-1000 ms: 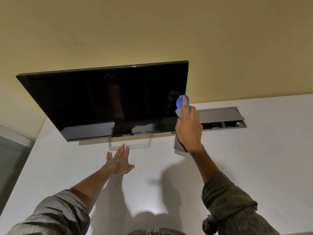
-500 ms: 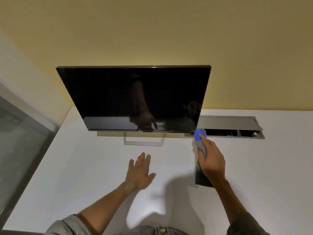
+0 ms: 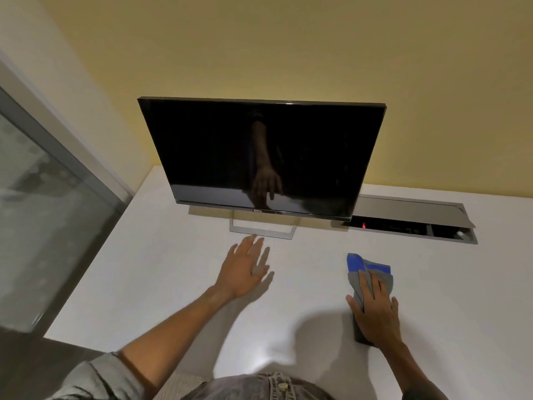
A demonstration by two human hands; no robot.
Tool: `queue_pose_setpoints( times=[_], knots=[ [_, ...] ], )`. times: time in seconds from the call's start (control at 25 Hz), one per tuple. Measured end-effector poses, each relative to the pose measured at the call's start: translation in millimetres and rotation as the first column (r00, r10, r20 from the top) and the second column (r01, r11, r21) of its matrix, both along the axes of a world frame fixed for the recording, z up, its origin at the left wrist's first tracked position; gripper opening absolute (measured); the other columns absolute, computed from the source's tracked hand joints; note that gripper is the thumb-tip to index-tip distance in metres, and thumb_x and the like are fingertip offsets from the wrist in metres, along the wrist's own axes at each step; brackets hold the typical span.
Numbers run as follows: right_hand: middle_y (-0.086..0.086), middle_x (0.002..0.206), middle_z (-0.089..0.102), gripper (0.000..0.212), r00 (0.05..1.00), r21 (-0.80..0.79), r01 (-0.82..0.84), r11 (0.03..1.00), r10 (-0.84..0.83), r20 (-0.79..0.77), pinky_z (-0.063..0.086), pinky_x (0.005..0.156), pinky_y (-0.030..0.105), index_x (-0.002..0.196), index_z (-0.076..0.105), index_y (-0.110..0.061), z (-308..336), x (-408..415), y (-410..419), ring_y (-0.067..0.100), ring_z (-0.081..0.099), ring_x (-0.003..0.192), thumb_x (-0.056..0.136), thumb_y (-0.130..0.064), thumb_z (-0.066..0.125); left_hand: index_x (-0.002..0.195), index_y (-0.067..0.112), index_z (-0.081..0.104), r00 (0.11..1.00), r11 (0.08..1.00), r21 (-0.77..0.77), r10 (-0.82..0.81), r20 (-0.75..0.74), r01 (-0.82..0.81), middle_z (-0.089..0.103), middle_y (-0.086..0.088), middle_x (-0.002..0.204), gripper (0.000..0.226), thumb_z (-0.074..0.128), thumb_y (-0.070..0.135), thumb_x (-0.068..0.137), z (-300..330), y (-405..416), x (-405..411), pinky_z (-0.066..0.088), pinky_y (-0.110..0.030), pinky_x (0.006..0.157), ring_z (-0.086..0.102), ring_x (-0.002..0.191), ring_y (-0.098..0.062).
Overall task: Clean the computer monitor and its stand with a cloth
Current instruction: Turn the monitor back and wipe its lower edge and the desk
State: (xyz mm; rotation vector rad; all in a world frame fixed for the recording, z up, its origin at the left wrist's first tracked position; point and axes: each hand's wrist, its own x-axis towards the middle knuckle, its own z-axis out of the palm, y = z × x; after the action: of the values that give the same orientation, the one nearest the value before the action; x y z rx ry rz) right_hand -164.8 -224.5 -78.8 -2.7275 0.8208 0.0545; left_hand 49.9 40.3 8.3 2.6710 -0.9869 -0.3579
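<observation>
The grey and blue cloth (image 3: pixel 367 272) is being pressed flat onto the white desk (image 3: pixel 173 269) under the straight fingers of the right hand (image 3: pixel 375 310), nothing being clenched. The left hand (image 3: pixel 245 269) is being held open, grasping nothing. The monitor (image 3: pixel 259 157) is standing beyond both hands; its stand (image 3: pixel 262 229) is lying just ahead of the left fingertips. Judged from this, the stand is being approached next: the cloth would need carrying forward and leftward.

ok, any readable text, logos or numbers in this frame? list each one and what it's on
"DELL": logo at the centre of the monitor bottom bezel, small but legible.
Cable box recessed in the desk: a small red light shows, no readable marking.
Cloth under the right hand: no text visible.
</observation>
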Motion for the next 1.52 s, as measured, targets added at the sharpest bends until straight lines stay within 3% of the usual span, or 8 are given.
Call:
queue_pose_setpoints(
  times=[0.2, 0.36, 0.48, 0.6, 0.96, 1.08, 1.36, 1.52],
  knots=[
    [0.02, 0.142, 0.047, 0.066, 0.997, -0.103, -0.003, 0.995, 0.011, 0.074, 0.049, 0.08, 0.061, 0.145, 0.035, -0.011, -6, -6, -3, 0.04, 0.049, 0.125, 0.095, -0.054, 0.029, 0.148, 0.016, 0.034, 0.892, 0.953, -0.279, 0.023, 0.452, 0.117, 0.027, -0.001, 0.157, 0.063, 0.052, 0.042, 0.094, 102, -44, 46, 0.024, -0.031, 0.113, 0.03, 0.14, -0.016],
    [0.021, 0.146, 0.044, 0.067, 0.997, -0.196, -0.009, 0.98, 0.023, 0.067, 0.044, 0.087, 0.066, 0.148, 0.031, -0.015, -12, -4, -6, 0.042, 0.044, 0.131, 0.092, -0.052, 0.036, 0.154, 0.013, 0.016, 0.761, 0.967, -0.216, 0.039, 0.647, 0.134, 0.004, -0.005, 0.163, 0.075, 0.046, 0.049, 0.095, 170, -71, 93, 0.013, -0.038, 0.118, 0.01, 0.148, -0.02],
    [0.022, 0.148, 0.04, 0.069, 0.997, -0.222, 0.053, 0.974, -0.039, 0.067, 0.04, 0.094, 0.067, 0.147, 0.037, -0.015, -8, 1, -10, 0.043, 0.043, 0.132, 0.09, -0.054, 0.043, 0.155, 0.017, 0.002, 0.752, 0.995, -0.089, 0.032, 0.659, 0.036, -0.004, -0.003, 0.163, 0.079, 0.032, 0.061, 0.096, 184, -81, 129, 0.005, -0.047, 0.121, -0.003, 0.15, -0.018],
    [0.03, 0.14, 0.046, 0.062, 0.998, -0.201, 0.041, 0.979, -0.031, 0.052, 0.038, 0.094, 0.068, 0.137, 0.053, -0.009, -22, 6, -16, 0.048, 0.048, 0.126, 0.091, -0.05, 0.05, 0.155, 0.022, 0.001, 0.76, 1.0, 0.003, -0.012, 0.65, 0.013, 0.004, -0.002, 0.163, 0.078, 0.023, 0.068, 0.095, 180, -85, 153, 0.002, -0.051, 0.12, 0.001, 0.15, -0.019],
    [0.035, 0.136, 0.047, 0.051, 0.975, -0.23, -0.055, 0.972, 0.102, 0.197, 0.045, 0.088, 0.064, 0.135, 0.051, 0.003, -35, 55, -22, 0.057, 0.043, 0.122, 0.092, -0.026, 0.051, 0.155, 0.024, 0.013, 0.796, 0.999, -0.037, -0.005, 0.605, 0.034, 0.017, 0.0, 0.161, 0.075, 0.019, 0.069, 0.095, 188, -108, 185, -0.002, -0.055, 0.118, 0.01, 0.149, -0.018],
    [0.032, 0.136, 0.049, 0.052, 0.949, -0.245, -0.122, 0.962, 0.186, 0.255, 0.043, 0.096, 0.062, 0.134, 0.053, 0.003, -42, 87, -14, 0.055, 0.043, 0.125, 0.096, -0.034, 0.053, 0.154, 0.024, 0.015, 0.823, 0.999, -0.029, -0.007, 0.567, 0.028, 0.019, -0.001, 0.161, 0.076, 0.017, 0.07, 0.094, 196, -120, 197, -0.004, -0.056, 0.118, 0.011, 0.149, -0.018],
    [0.01, 0.151, 0.037, 0.057, 0.914, -0.031, -0.277, 0.96, 0.274, 0.299, 0.029, 0.112, 0.047, 0.145, 0.041, -0.017, -44, 152, 104, 0.034, 0.032, 0.142, 0.096, -0.047, 0.035, 0.154, 0.024, 0.015, 0.795, 0.999, -0.009, -0.025, 0.606, 0.039, 0.021, 0.0, 0.16, 0.077, 0.017, 0.07, 0.093, 191, -117, 205, -0.007, -0.057, 0.117, 0.012, 0.149, -0.018],
    [0.005, 0.137, 0.057, 0.051, 0.845, 0.044, -0.462, 0.886, 0.425, 0.325, 0.041, 0.103, 0.042, 0.127, 0.063, -0.02, -34, 171, 194, 0.028, 0.047, 0.132, 0.084, -0.031, 0.038, 0.155, 0.024, 0.013, 0.787, 0.999, 0.02, -0.034, 0.617, 0.027, 0.021, -0.001, 0.16, 0.078, 0.016, 0.071, 0.092, 191, -119, 206, -0.008, -0.059, 0.116, 0.013, 0.148, -0.019]
  ],
)
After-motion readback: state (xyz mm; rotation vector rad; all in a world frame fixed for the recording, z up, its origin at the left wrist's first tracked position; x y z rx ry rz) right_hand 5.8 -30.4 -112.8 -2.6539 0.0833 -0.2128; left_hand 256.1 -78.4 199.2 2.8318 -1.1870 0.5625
